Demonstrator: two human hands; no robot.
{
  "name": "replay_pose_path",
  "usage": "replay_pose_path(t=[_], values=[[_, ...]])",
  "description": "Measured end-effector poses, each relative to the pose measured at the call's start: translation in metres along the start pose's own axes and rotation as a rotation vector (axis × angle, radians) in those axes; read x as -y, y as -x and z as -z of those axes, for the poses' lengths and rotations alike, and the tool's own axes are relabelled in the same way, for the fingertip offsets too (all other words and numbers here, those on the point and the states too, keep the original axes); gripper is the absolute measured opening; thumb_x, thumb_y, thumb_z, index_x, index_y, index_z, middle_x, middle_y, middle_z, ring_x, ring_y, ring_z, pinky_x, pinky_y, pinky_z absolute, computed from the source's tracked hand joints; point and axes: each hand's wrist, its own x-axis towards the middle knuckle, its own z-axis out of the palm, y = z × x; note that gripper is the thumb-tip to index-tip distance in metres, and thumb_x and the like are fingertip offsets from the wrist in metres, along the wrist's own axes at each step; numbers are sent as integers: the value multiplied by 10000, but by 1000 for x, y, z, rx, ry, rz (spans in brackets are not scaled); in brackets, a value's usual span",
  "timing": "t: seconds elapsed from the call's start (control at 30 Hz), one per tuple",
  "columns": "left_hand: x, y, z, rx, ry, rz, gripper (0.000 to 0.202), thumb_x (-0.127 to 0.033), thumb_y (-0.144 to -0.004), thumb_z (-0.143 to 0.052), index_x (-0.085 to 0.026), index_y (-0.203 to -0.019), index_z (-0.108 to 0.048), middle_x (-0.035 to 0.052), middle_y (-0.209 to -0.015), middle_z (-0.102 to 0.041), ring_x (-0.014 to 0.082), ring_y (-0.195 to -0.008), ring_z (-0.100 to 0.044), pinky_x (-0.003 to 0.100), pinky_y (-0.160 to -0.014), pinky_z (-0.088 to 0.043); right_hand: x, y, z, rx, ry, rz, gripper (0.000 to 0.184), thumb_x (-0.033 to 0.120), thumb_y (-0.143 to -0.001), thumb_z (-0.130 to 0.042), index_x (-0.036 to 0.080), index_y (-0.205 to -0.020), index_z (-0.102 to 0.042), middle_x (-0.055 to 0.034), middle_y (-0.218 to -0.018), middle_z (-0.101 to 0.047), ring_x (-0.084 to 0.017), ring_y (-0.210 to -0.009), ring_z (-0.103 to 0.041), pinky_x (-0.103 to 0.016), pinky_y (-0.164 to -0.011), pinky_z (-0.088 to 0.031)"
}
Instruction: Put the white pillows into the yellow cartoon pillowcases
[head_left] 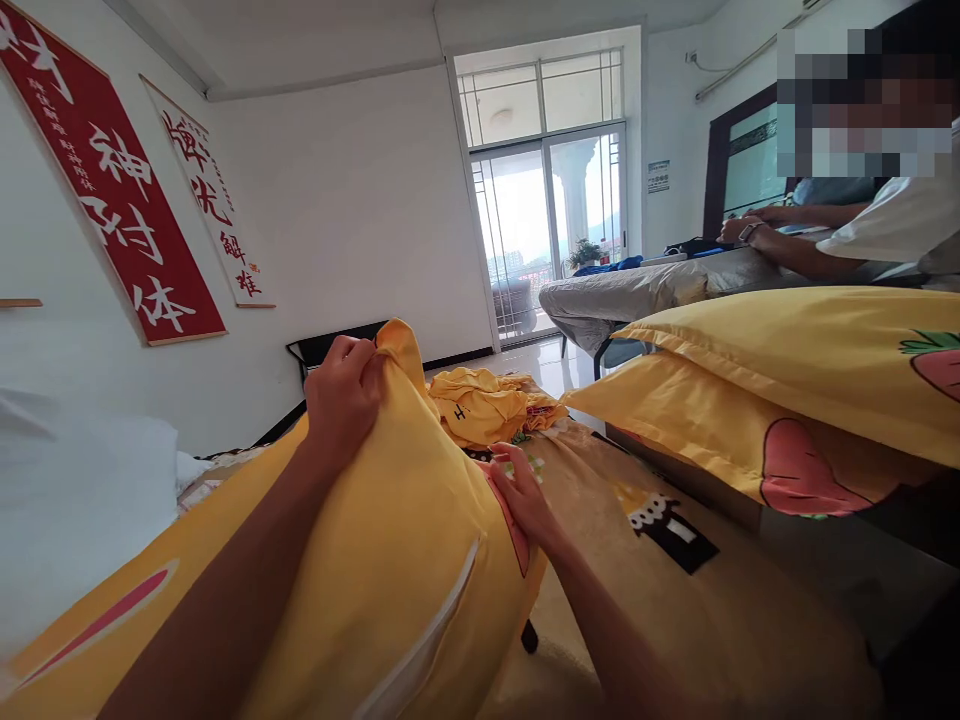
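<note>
A yellow pillowcase (pixel 375 500) with carrot prints stands raised in front of me. It looks filled, and white shows through a long slit low on its near side. At its upper left corner, my left hand (pixel 343 385) is closed, pinching the cloth so that a flap sticks up. My right hand (pixel 521 495) rests against its right side, over a pink carrot print, with the fingers stretched out. Under it lies a tan patterned blanket (pixel 577 560). Beyond both hands is a crumpled heap of yellow cloth (pixel 480 405).
Two yellow carrot-print pillows (pixel 750 370) lie stacked at the right. Behind them, a person in a white sleeve (pixel 889 220) is beside a grey-covered table (pixel 637 290). White bedding (pixel 82 510) lies at the left. A glass sliding door (pixel 551 220) is at the back.
</note>
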Motion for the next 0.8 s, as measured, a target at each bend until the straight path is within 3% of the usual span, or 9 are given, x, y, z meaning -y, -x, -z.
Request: replay_pose_path(t=[0.1, 0.13, 0.2, 0.27, 0.33, 0.47, 0.53, 0.63, 0.8], values=[[14, -2, 7, -34, -98, -11, 215, -271, -901, -408, -191, -777, -563, 22, -865, -586, 112, -627, -475, 258, -576, -297, -22, -5, -15, 197, -132, -71, 416, 561, -879, -407, 198, -829, -602, -5, -755, -583, -158, -737, -519, -264, -650, -426], [18, -5, 9, -36, -123, -6, 212, -273, -901, -408, -193, -781, -563, 22, -855, -585, 115, -628, -477, 259, -574, -292, -24, -3, -23, 202, -167, -82, 442, 578, -873, -407, 190, -751, -581, 9, -684, -540, -145, -677, -486, -253, -612, -406], [22, -16, 16, -36, -151, 0, 200, -288, -898, -421, -199, -784, -559, 17, -827, -575, 123, -645, -489, 259, -574, -289, -20, 2, -40, 90, -216, -118, 462, 595, -855, -433, 185, -655, -505, 35, -608, -433, -115, -600, -393, -231, -549, -342], [20, -33, 24, -34, -174, -20, 202, -307, -900, -421, -204, -790, -555, 12, -807, -562, 134, -676, -506, 259, -585, -294, -7, 10, -57, -34, -265, -164, 463, 596, -856, -432, 195, -624, -423, 53, -589, -339, -95, -573, -311, -218, -513, -280], [11, -53, 31, -10, -217, -70, 213, -313, -908, -403, -208, -818, -564, 13, -814, -557, 147, -711, -522, 263, -601, -299, 11, 19, -72, -66, -305, -195, 471, 594, -875, -389, 211, -605, -337, 62, -577, -270, -86, -554, -253, -215, -487, -234], [-4, -75, 23, 144, -343, -139, 238, -329, -919, -387, -213, -872, -589, 21, -858, -580, 173, -750, -555, 272, -621, -292, 47, 49, -90, 85, -243, -163, 452, 520, -921, -323, 211, -594, -290, 64, -535, -265, -83, -530, -220, -223, -472, -184], [2, -65, 7, 258, -386, -114, 249, -347, -923, -386, -216, -880, -594, 27, -857, -597, 186, -742, -568, 277, -618, -284, 55, 70, -89, 197, -149, -129, 420, 439, -945, -313, 202, -599, -331, 53, -525, -353, -85, -520, -255, -232, -480, -185], [24, -28, -23, 354, -375, -3, 282, -379, -938, -357, -226, -894, -589, 35, -866, -617, 200, -754, -583, 281, -613, -279, 47, 98, -78, 290, 31, -89, 417, 379, -955, -332, 200, -584, -392, 30, -506, -445, -91, -474, -293, -260, -488, -184], [53, 32, -70, 440, -266, 171, 247, -336, -931, -378, -210, -850, -575, 47, -904, -647, 203, -826, -595, 300, -666, -305, -1, 131, -60, 231, 256, -119, 506, 430, -965, -313, 205, -528, -433, -5, -466, -498, -109, -432, -375, -279, -489, -194]])
